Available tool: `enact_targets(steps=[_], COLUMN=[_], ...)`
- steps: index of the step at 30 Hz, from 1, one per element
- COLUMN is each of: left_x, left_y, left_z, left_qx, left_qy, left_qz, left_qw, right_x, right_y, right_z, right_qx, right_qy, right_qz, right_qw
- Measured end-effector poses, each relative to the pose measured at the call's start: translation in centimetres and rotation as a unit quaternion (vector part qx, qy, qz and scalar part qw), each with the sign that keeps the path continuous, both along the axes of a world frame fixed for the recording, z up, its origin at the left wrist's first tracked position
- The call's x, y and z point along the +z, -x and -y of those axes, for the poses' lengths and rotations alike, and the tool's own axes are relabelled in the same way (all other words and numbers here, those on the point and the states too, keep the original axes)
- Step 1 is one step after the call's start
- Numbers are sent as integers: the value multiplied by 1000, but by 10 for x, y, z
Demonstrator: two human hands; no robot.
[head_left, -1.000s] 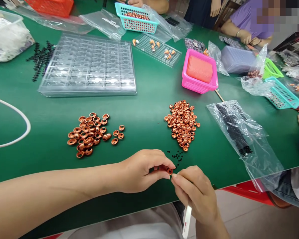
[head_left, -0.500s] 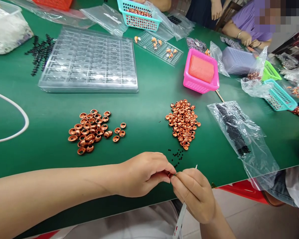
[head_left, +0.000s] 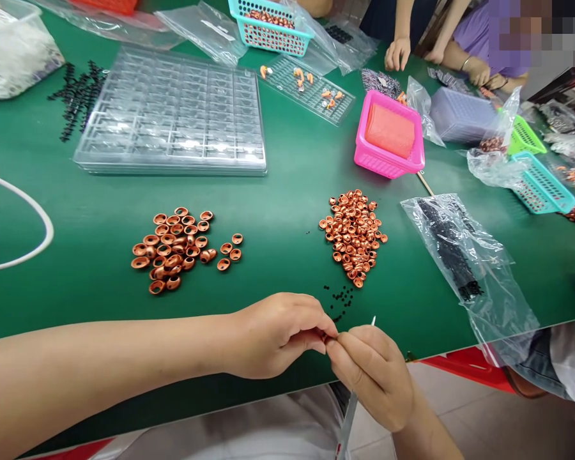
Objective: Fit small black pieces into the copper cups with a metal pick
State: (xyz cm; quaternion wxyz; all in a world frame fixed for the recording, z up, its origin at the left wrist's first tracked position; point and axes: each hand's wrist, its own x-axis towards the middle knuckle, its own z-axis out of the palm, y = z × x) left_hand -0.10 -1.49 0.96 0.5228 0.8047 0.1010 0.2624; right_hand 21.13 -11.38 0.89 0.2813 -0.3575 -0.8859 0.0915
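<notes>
two hands pinching one copper piece, two copper-coloured piles

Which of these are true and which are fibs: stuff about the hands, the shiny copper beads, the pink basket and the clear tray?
The right hand holds a white tool. True.
The pink basket is full of copper beads. False: it holds something orange-red.
The clear divided tray lies on the green table. True.
The left hand lies flat and open. False: its thumb and finger pinch a small copper bead.
</notes>
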Motion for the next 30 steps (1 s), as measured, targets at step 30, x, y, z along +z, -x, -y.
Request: enact_targets(steps=[30], left_x=[0], left_y=[1], left_z=[-1], left_qx=[15], left_qy=[20], left_qz=[-32], left_qw=[999], right_x=[-4], right_y=[0], right_z=[-11], right_qx=[-6], right_qy=[10], right_qz=[54], right_qw=[998])
